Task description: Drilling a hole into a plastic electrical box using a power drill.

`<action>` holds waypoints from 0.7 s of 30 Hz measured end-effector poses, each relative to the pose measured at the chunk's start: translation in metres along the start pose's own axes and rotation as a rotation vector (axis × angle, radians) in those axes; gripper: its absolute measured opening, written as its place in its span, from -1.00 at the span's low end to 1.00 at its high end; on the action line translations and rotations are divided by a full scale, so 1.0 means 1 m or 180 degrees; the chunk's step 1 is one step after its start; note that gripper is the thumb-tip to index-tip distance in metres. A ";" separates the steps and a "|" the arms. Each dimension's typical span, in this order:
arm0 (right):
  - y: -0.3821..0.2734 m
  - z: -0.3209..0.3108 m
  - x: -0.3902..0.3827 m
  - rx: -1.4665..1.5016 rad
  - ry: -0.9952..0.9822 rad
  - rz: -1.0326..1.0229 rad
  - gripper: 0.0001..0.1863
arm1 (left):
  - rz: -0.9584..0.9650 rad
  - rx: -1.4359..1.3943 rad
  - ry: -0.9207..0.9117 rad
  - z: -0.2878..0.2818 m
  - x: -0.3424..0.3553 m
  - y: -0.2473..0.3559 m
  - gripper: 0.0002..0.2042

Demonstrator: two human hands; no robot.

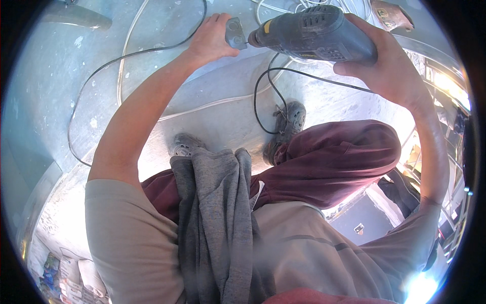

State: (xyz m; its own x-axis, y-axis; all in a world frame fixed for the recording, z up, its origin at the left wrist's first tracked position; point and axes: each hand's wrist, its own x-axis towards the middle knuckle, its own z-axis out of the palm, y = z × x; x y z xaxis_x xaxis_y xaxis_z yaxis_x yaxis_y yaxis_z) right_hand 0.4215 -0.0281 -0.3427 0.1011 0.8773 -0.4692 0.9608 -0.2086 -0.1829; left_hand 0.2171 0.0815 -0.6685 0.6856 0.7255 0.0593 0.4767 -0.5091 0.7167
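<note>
My right hand (pixel 379 68) is wrapped round the rear of a dark power drill (pixel 309 33), which lies level and points to the left. A thin bit shows at the drill's nose, close against a small grey metal block (pixel 234 33); whether it has entered the block I cannot tell. The block has round marks on its face. My left hand (pixel 210 38) grips it from the left, its thumb below and fingers above. Both hands are well out in front, past my knees.
A black cord (pixel 101 66) loops over the pale blue, paint-flecked floor, crossing white cables (pixel 212 103). More white cable lies coiled beyond the drill. A dark tube (pixel 76 16) lies far left. Grey cloth (pixel 215 197) drapes over my lap, and metal racking (pixel 445 101) stands at right.
</note>
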 end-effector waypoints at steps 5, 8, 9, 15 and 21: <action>0.002 0.003 -0.002 -0.0042 0.0068 0.0027 -0.09 | -0.0001 0.0025 0.0037 0.001 0.000 0.000 -0.14; 0.001 0.003 -0.002 -0.0047 0.0114 0.0005 -0.09 | -0.0015 0.0042 0.0036 0.002 0.000 -0.001 -0.14; -0.001 0.002 -0.001 -0.0025 0.0022 0.0027 -0.08 | 0.0011 0.0041 0.0068 0.003 0.000 -0.002 -0.13; -0.003 0.002 -0.002 -0.0059 0.0029 0.0074 -0.08 | 0.0029 0.0037 0.0067 0.002 0.001 -0.002 -0.13; -0.001 0.001 -0.003 -0.0148 0.0030 0.0038 -0.09 | 0.0025 0.0050 0.0040 0.001 0.000 0.000 -0.12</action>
State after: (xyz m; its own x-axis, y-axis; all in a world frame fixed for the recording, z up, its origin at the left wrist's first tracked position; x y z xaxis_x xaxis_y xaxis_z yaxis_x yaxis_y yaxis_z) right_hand 0.4197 -0.0313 -0.3423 0.1149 0.8790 -0.4629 0.9704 -0.1990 -0.1370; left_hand 0.2177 0.0816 -0.6693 0.6824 0.7272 0.0737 0.4800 -0.5219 0.7051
